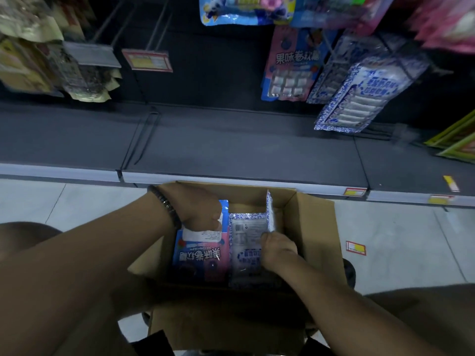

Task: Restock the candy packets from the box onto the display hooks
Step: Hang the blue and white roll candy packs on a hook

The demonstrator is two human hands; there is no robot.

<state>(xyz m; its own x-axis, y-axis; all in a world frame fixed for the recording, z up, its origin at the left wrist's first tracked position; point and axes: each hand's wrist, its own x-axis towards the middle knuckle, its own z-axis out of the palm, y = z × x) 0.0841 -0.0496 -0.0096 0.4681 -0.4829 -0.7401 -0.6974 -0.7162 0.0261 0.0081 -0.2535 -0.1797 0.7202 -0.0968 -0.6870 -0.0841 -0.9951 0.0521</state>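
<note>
The open box [316,227] sits on the floor at 6 o'clock, with packets lying flat inside. The left hand [199,213] curls onto the top edge of the blue-and-pink packet [200,255]. The right hand [276,249] appears to pinch a blue-and-white packet [245,232], though blur hides its fingers. The packets look light, floppy and slick, so the stiffer sealed header is likely the best hold. The box walls hem in both wrists, so a straight lift suits. The display hooks [156,32] jut out at 11 o'clock and matching hung packets [290,65] hang at 1 o'clock. The path up past the shelf [231,145] edge looks open.
</note>
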